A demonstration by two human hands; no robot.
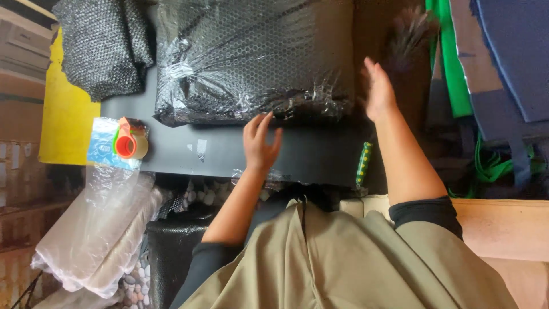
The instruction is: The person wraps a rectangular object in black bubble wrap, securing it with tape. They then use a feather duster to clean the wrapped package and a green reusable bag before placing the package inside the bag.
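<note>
A large parcel wrapped in black bubble wrap (251, 57) lies on a dark table (320, 154), with clear tape shining along its near edge. My left hand (261, 143) rests flat on the table just below that edge, fingers spread, fingertips touching the wrap. At the parcel's right side my right hand (378, 88) is lifted with fingers apart, holding nothing. Both arms wear black sleeves under an olive apron.
An orange tape dispenser (130, 143) sits on a plastic bag at the table's left corner. More black bubble wrap (103, 46) lies at far left on a yellow surface. A green-and-yellow cutter (362, 165) rests at the table's front edge. Blue and green cloth (497, 68) hangs right.
</note>
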